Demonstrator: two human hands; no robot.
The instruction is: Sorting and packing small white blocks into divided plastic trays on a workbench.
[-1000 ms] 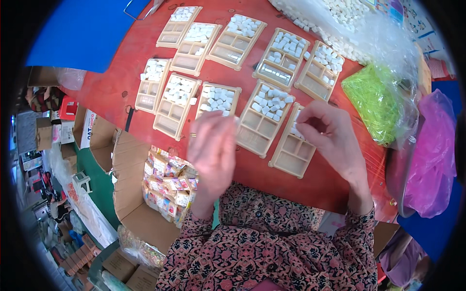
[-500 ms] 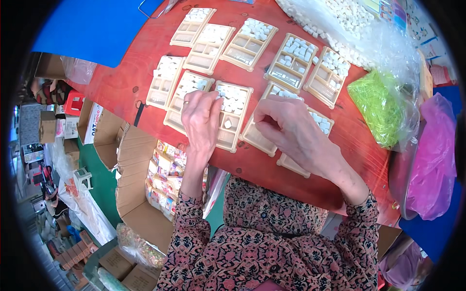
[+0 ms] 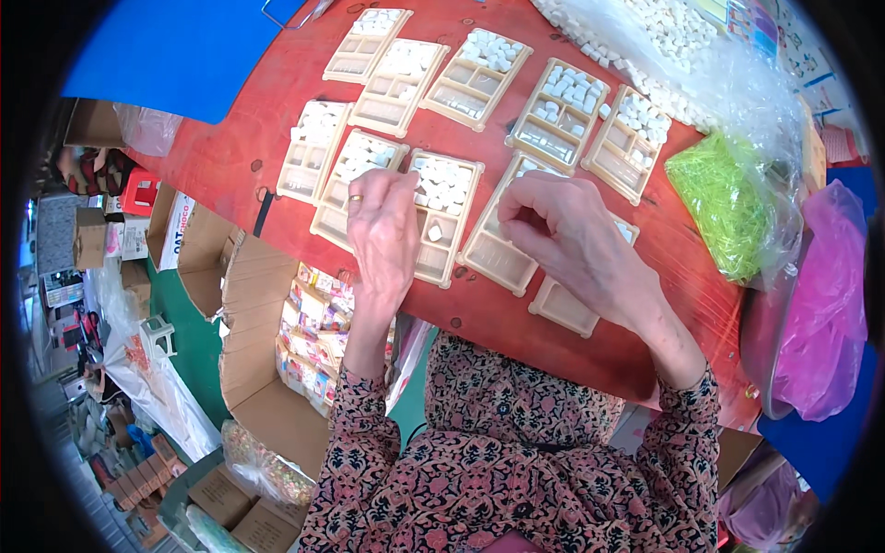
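Note:
Several cream compartment trays stand on the red table, their far compartments filled with small white marshmallow-like pieces. My left hand (image 3: 383, 226) is over the gap between a tray (image 3: 334, 221) and the front middle tray (image 3: 441, 230). Its fingers are curled and pressed together; whatever they hold, if anything, is hidden. In that middle tray a single white piece (image 3: 435, 233) lies in a smaller compartment. My right hand (image 3: 585, 244) hovers above two trays to the right, one of them this tray (image 3: 498, 249). Its fingers are bent in toward the thumb, and their tips are hidden.
At the far right lies a large clear bag of white pieces (image 3: 668, 37), some spilling out. Nearer are a bag of lime-green shreds (image 3: 719, 207) and a pink plastic bag (image 3: 820, 304) over a basin. An open cardboard box (image 3: 267, 359) of small packets stands below the table's left edge.
My right hand has shifted slightly to the right, showing more of the tray beside it. My left hand has turned a little and stays by the front middle tray.

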